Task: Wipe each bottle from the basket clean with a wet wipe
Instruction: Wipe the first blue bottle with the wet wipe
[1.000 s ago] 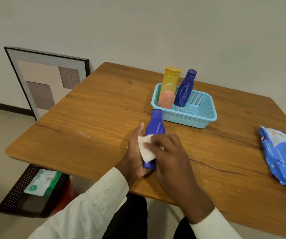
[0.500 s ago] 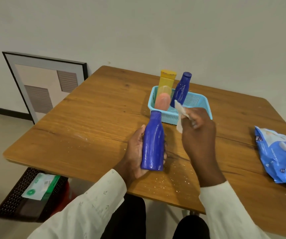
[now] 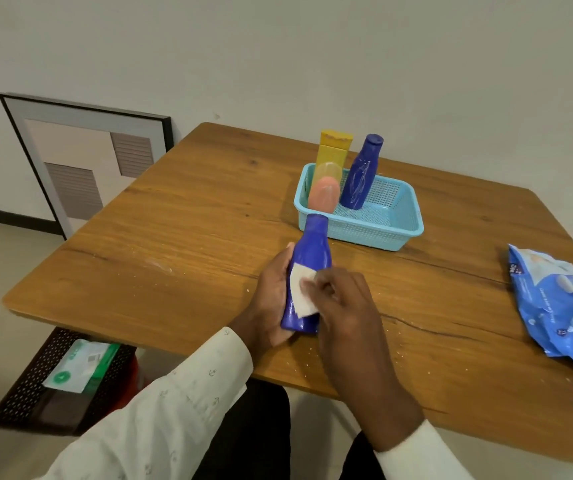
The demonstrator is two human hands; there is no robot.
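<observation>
1. The left hand (image 3: 271, 292) holds a blue bottle (image 3: 307, 271) from the left side. The thumb lies along the left edge of the bottle, and the other fingers are behind it, so I cannot tell how they lie.
2. The bottle is just above the counter (image 3: 181, 244), near its front edge. It is tilted a little, with the cap pointing away from the person, toward the basket (image 3: 382, 230).
3. The right hand (image 3: 344, 306) pinches a white wipe (image 3: 300, 294) between its curled fingers and presses it on the lower front of the bottle. The fingertips (image 3: 309, 287) are on the wipe, at the middle of the bottle's body. The upper part and the bottom edge of the bottle stay uncovered.
4. The light blue basket stands on the counter just behind the held bottle. In it there are three things: a second blue bottle (image 3: 361, 174) leaning to the right, a yellow tube (image 3: 333, 150) standing on the far left side, and a pink bottle (image 3: 325, 194) with a clear cap in front of the tube.
5. A blue pack of wipes (image 3: 562, 306) lies on the right part of the counter, well apart from both hands.
6. Small white crumbs are spread on the counter near the front edge.
7. On the floor at the left, a dark perforated tray (image 3: 29, 393) holds a white and green packet (image 3: 81, 365). A framed picture (image 3: 81, 161) leans against the wall.
</observation>
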